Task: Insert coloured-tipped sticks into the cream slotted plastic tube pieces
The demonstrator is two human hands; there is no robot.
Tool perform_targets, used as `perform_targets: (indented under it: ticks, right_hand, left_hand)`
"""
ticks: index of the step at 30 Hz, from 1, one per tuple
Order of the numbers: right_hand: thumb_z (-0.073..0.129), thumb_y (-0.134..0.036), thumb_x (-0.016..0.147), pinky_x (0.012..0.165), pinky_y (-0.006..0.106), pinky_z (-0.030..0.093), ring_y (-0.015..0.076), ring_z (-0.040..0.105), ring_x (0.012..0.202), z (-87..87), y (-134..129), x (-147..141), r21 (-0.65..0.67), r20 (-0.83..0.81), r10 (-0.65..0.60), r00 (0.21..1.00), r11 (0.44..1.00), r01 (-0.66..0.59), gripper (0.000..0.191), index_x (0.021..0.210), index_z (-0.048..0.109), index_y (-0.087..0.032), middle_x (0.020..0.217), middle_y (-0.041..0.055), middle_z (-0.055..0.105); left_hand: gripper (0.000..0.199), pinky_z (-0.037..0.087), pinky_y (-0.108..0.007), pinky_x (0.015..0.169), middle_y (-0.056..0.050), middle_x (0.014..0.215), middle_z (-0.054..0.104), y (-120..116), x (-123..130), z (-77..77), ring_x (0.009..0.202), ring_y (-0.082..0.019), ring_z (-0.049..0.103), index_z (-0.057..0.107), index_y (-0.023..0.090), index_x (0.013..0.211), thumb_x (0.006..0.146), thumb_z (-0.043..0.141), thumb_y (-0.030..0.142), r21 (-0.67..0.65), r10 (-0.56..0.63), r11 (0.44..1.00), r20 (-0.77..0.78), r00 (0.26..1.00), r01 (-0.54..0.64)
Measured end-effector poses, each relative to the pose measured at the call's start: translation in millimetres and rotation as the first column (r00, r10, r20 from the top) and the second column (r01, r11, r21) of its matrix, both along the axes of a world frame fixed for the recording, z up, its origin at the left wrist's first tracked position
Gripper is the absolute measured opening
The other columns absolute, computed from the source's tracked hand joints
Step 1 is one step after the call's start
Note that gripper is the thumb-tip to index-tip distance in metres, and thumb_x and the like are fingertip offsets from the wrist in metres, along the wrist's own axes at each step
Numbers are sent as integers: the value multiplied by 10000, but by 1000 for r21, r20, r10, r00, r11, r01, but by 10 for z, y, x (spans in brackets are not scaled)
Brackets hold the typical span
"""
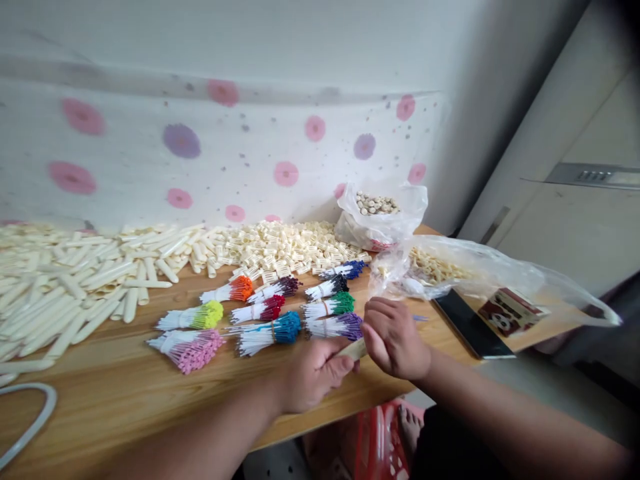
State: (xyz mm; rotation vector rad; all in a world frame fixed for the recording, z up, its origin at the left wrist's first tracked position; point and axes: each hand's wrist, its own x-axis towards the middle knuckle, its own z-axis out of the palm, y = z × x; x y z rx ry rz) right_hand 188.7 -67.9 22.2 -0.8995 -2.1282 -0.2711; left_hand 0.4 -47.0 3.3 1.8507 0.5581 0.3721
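Near the table's front edge, my left hand (317,373) is closed around a cream plastic tube (354,349). My right hand (395,338) is closed at the tube's other end, its fingers wrapped over it and hiding that end. Just beyond my hands lie banded bundles of white sticks with coloured tips, among them a purple bundle (337,326), a blue bundle (273,332), a green bundle (333,305) and a pink bundle (190,348). Further left are a yellow bundle (193,316) and an orange bundle (230,289).
Cream tubes (75,293) cover the wooden table's (150,407) left side; small cream parts (295,247) lie along the back. At right are a bag of round pieces (380,213), a bag of cream pieces (437,267), a dark phone (473,325) and a small box (510,311).
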Motion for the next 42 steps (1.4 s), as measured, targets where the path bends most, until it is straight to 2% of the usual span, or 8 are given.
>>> perform_targets:
  ticks: [4, 9, 17, 28, 30, 33, 37, 42]
  right_hand:
    - [370, -193, 910, 516, 244, 275, 118, 388, 528, -6, 73, -48, -154, -127, -87, 988, 986, 67, 313, 597, 376, -195, 576, -13, 395]
    - [401, -273, 913, 568, 246, 311, 133, 428, 600, 54, 132, -50, -215, -127, 6, 992, 976, -33, 296, 635, 441, -179, 628, 12, 447]
    - [317, -272, 914, 503, 232, 231, 90, 299, 480, 15, 227, -105, -306, -63, -64, 996, 951, 42, 351, 570, 318, -201, 531, -36, 345]
    - [308, -290, 934, 531, 239, 268, 102, 345, 500, 50, 241, -93, -354, 32, -171, 985, 919, 171, 407, 573, 457, -173, 543, -7, 440]
    - [317, -295, 948, 536, 232, 299, 104, 385, 511, 61, 175, -67, -399, 27, -166, 986, 902, 163, 415, 597, 497, -165, 559, -1, 474]
    - [333, -336, 958, 651, 253, 399, 148, 513, 695, 113, -2, -46, -264, 9, -54, 999, 963, 54, 371, 796, 597, -131, 749, 66, 599]
    - [423, -314, 932, 813, 336, 411, 218, 508, 980, 116, -220, -103, 42, 298, 128, 946, 988, -146, 347, 1207, 508, -119, 1105, 116, 610]
    - [415, -219, 917, 535, 294, 329, 162, 484, 582, -130, -340, -227, 209, 402, 31, 915, 970, -125, 228, 753, 564, -165, 630, 21, 560]
  left_hand:
    - [300, 385, -276, 709, -34, 831, 589, 5, 13, 58, 765, -158, 511, 578, 159, 949, 920, 396, 397, 318, 202, 927, 23, 979, -198]
    - [351, 400, -241, 646, -2, 725, 541, 87, -34, 109, 668, -123, 481, 566, 147, 899, 937, 336, 410, 218, 61, 974, 32, 998, -66]
    - [270, 436, -275, 753, -38, 868, 650, 120, -51, 84, 805, -171, 583, 572, 162, 934, 924, 388, 359, 404, 203, 901, -63, 977, -161]
    - [206, 392, -271, 660, -32, 781, 622, 151, -26, 65, 735, -179, 567, 551, 187, 901, 897, 411, 337, 523, 309, 820, -60, 949, -234]
    - [230, 361, -254, 607, -6, 690, 552, 109, -28, 102, 654, -150, 508, 521, 190, 779, 885, 431, 374, 447, 302, 864, -88, 949, -233]
    - [352, 263, -203, 476, 59, 573, 353, -58, -80, 193, 501, -86, 327, 470, 186, 750, 864, 421, 516, 38, 253, 968, -100, 962, -250]
    - [514, 75, -180, 407, 113, 543, 213, -455, -178, 261, 434, -47, 103, 433, 202, 874, 732, 497, 691, -446, 375, 806, -121, 919, -388]
    - [551, 49, -179, 388, 118, 532, 247, -943, -116, 211, 400, -30, 84, 409, 210, 838, 705, 473, 741, -560, 348, 720, -219, 912, -409]
